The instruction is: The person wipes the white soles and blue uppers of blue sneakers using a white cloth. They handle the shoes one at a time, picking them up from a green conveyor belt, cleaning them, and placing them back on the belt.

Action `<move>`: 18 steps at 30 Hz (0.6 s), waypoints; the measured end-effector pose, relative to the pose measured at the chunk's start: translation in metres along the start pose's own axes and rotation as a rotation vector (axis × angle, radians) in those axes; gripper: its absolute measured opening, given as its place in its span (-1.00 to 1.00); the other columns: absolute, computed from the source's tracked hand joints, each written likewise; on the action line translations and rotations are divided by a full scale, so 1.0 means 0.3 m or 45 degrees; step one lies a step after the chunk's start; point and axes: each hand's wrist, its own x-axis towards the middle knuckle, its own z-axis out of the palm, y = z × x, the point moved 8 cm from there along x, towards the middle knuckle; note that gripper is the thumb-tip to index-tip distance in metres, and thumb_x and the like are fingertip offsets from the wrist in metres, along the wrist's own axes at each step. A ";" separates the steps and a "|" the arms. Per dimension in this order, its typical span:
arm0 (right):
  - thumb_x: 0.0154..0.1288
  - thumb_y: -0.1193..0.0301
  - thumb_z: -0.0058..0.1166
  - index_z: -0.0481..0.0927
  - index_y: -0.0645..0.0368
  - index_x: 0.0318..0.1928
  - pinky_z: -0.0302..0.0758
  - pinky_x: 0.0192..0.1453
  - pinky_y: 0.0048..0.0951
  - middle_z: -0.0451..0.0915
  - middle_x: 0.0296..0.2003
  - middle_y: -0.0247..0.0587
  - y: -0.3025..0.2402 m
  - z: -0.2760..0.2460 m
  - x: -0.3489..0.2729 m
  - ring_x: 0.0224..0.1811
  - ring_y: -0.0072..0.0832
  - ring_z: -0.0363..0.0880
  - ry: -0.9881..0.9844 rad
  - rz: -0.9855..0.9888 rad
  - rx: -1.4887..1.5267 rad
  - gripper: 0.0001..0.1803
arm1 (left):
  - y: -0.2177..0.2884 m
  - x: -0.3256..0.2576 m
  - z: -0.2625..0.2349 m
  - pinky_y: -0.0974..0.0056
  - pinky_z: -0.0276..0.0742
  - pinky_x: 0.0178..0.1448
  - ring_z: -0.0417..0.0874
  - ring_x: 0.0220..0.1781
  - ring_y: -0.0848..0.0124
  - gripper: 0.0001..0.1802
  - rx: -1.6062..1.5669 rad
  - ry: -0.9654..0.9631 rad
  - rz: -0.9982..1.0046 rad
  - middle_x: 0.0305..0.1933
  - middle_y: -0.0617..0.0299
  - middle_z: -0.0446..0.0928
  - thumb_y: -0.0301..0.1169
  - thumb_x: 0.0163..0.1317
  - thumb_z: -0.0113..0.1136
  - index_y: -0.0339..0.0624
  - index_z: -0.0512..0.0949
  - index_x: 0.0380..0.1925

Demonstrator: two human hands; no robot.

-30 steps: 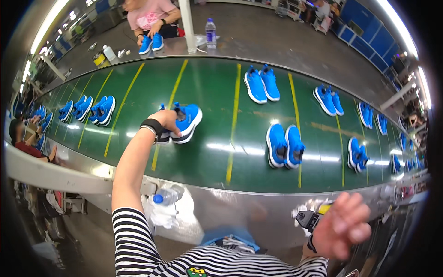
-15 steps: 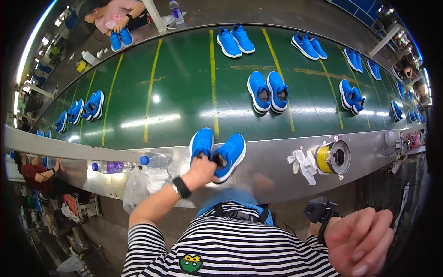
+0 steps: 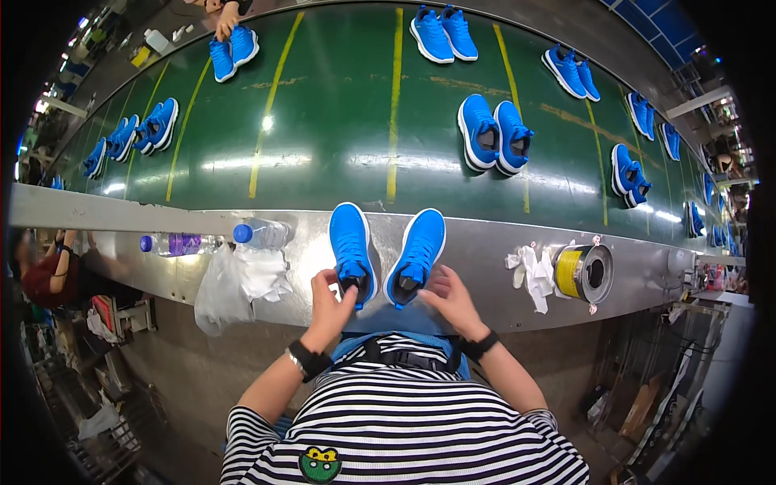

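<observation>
A pair of blue sneakers with white soles rests on the metal ledge in front of me, toes pointing away and slightly apart. My left hand [image 3: 327,307] is at the heel of the left sneaker [image 3: 350,242], thumb by its collar and curled fingers along its outer side. At the heel of the right sneaker [image 3: 420,246], my right hand [image 3: 454,301] has its thumb near the collar and its fingers against the outer side. Both sneakers have dark linings and blue laces.
Beyond the ledge runs a green conveyor belt [image 3: 331,121] with yellow lines and several sneaker pairs. A co-worker's hand [image 3: 229,20] grips a pair across it. Bottles [image 3: 263,233] and a plastic bag [image 3: 220,291] lie left; a yellow-labelled tin [image 3: 570,273] and crumpled tissue [image 3: 536,273] lie right.
My right hand has come from the lower right to the right sneaker. My left hand has shifted to the left sneaker, and the pair stands farther apart. The co-worker's pair is now at the belt.
</observation>
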 end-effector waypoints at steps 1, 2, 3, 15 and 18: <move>0.02 0.42 0.23 0.22 0.26 0.15 0.42 -0.07 -0.51 0.44 -0.17 -0.15 0.029 0.053 0.034 -0.15 -0.48 0.42 0.007 -0.032 0.054 -0.32 | -0.090 0.033 0.016 0.24 0.39 -0.01 0.43 -0.10 0.30 -0.50 -0.117 0.033 -0.102 -0.10 0.09 0.35 -0.48 -0.01 0.17 -0.33 0.22 -0.06; 0.03 0.41 0.22 0.20 0.26 0.16 0.42 -0.06 -0.49 0.44 -0.17 -0.14 0.056 0.089 0.067 -0.14 -0.47 0.42 0.013 -0.063 0.106 -0.31 | -0.169 0.064 0.039 0.28 0.42 -0.06 0.46 -0.11 0.34 -0.58 -0.256 0.004 -0.245 -0.12 0.05 0.41 -0.52 0.01 0.11 -0.37 0.29 -0.10; 0.04 0.43 0.19 0.20 0.26 0.16 0.41 -0.03 -0.49 0.44 -0.16 -0.13 0.096 0.101 0.098 -0.13 -0.46 0.43 0.063 -0.072 0.106 -0.33 | -0.204 0.086 0.066 0.29 0.42 -0.07 0.48 -0.12 0.35 -0.60 -0.337 -0.057 -0.279 -0.13 0.06 0.44 -0.52 0.01 0.09 -0.36 0.31 -0.09; 0.10 0.61 -0.15 0.46 0.29 -0.06 0.47 -0.08 -0.44 0.54 -0.17 -0.16 0.096 0.036 0.033 -0.17 -0.42 0.53 -0.063 0.259 0.345 -0.66 | -0.195 -0.002 0.132 0.25 0.51 -0.08 0.56 -0.18 0.32 -0.58 -0.831 -0.533 -0.869 -0.15 0.09 0.51 -0.60 -0.02 -0.03 -0.31 0.40 -0.06; 0.11 0.60 -0.16 0.44 0.30 -0.03 0.49 -0.08 -0.41 0.53 -0.15 -0.12 0.147 0.031 0.017 -0.15 -0.37 0.54 -0.084 0.345 0.428 -0.64 | -0.197 -0.003 0.143 0.24 0.52 -0.09 0.56 -0.19 0.31 -0.57 -0.844 -0.610 -0.844 -0.15 0.08 0.51 -0.64 -0.03 -0.05 -0.31 0.40 -0.06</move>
